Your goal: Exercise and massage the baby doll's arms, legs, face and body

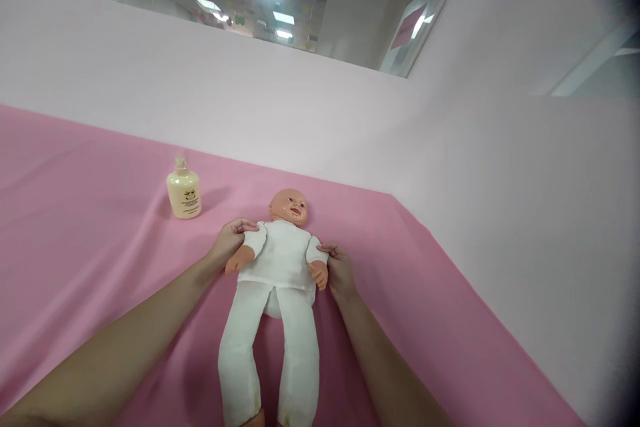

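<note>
The left hand (231, 237) was laid open against the doll (277, 280) at its shoulder, and the right hand (339, 272) was cupped loosely beside its other arm; nothing was gripped. The doll was stretched face up on the pink cloth (450, 320), white-suited, bald-headed. It was judged light and floppy in the body, best supported under trunk and head. A cream bottle (184, 192) was stood farther off.

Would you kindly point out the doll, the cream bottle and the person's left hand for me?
doll (280, 257): head view, on its white shirt at the chest.
cream bottle (184, 195): head view, on the body near the label.
left hand (231, 238): head view, on the back of the hand at the doll's shoulder.
</note>
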Motion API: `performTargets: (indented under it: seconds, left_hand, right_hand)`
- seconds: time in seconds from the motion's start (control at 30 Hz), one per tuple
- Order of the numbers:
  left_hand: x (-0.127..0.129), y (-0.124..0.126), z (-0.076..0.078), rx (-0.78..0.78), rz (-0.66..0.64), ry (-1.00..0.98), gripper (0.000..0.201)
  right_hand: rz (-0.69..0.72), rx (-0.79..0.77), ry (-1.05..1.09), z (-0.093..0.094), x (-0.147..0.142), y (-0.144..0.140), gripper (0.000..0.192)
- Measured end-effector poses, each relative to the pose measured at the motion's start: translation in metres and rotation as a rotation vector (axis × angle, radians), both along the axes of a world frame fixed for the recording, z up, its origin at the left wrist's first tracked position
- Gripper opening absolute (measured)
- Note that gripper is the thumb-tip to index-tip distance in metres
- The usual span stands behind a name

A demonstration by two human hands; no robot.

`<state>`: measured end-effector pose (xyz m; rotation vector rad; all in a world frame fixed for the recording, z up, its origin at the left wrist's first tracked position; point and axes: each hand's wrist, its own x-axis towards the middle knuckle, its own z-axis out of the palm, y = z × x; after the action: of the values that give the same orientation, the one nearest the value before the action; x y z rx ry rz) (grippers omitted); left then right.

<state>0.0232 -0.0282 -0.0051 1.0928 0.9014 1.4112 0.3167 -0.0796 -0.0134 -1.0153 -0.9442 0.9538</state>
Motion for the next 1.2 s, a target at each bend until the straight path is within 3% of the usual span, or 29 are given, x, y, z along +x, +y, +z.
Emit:
performTargets:
  seconds: [0.17, 0.33, 0.6, 0.7, 0.9, 1.2]
  left_hand:
    - [-0.002, 0.004, -0.005, -0.006, -0.021, 0.005, 0.03]
    - [-0.002, -0.002, -0.001, 0.034, -0.021, 0.066, 0.035]
    - [0.003, -0.011, 0.003, 0.172, 0.076, 0.349, 0.045]
    - [0.004, -0.011, 0.001, 0.178, 0.097, 0.387, 0.05]
    - [0.001, -0.013, 0.002, 0.069, 0.157, 0.399, 0.066]
    - [0.002, -0.015, 0.007, 0.062, 0.19, 0.412, 0.053]
  right_hand:
    - [-0.011, -0.031, 0.026, 0.002, -0.004, -0.002, 0.018]
    - [0.012, -0.018, -0.026, 0.012, -0.014, -0.013, 0.027]
    - [-0.105, 0.055, -0.309, 0.024, -0.016, -0.024, 0.067]
    - [-0.117, 0.057, -0.411, 0.024, -0.015, -0.024, 0.067]
    - [-0.117, -0.094, -0.419, 0.015, -0.012, -0.02, 0.06]
    - [-0.138, -0.083, -0.409, 0.016, -0.013, -0.022, 0.059]
